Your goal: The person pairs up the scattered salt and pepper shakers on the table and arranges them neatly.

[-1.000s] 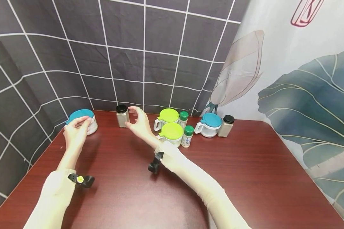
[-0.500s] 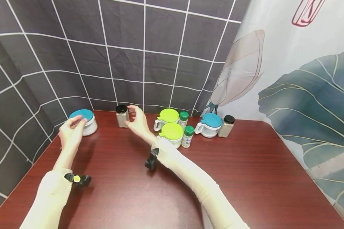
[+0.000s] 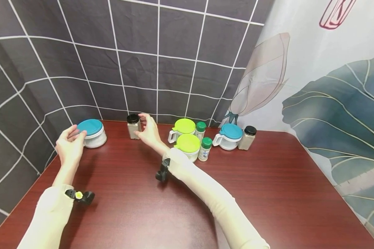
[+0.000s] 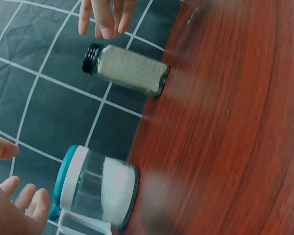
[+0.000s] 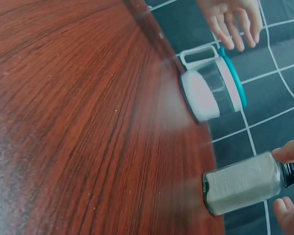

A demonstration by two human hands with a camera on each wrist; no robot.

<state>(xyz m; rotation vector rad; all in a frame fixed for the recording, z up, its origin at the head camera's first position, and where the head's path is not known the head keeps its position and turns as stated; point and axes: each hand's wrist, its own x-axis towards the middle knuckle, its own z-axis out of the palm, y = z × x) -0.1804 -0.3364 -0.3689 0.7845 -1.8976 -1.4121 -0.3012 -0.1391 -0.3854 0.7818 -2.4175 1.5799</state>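
Note:
A jar with a blue lid (image 3: 93, 133), white granules inside and a white handle, stands at the table's back left. My left hand (image 3: 69, 145) is beside its lid, fingers bent loosely and holding nothing. In the left wrist view, a gap shows between those fingers (image 4: 24, 198) and the lid. Right of this jar stands a square glass spice bottle (image 3: 133, 127) with a black cap and pale powder. My right hand (image 3: 149, 131) is at the bottle's right side, thumb and fingers spread apart. In the right wrist view the thumb (image 5: 289, 151) overlaps the bottle near its cap.
Two jars with lime-green lids (image 3: 184, 126) and two green-capped shakers (image 3: 204, 150) stand right of my right hand, close to its forearm. Further right are another blue-lidded jar (image 3: 228, 138) and another black-capped bottle (image 3: 247, 138). A grey gridded curtain (image 3: 137, 72) hangs behind the table.
My left hand has moved left and away from the blue-lidded jar, uncovering more of it. My right hand has shifted slightly left, closer around the spice bottle. The jars have stayed put.

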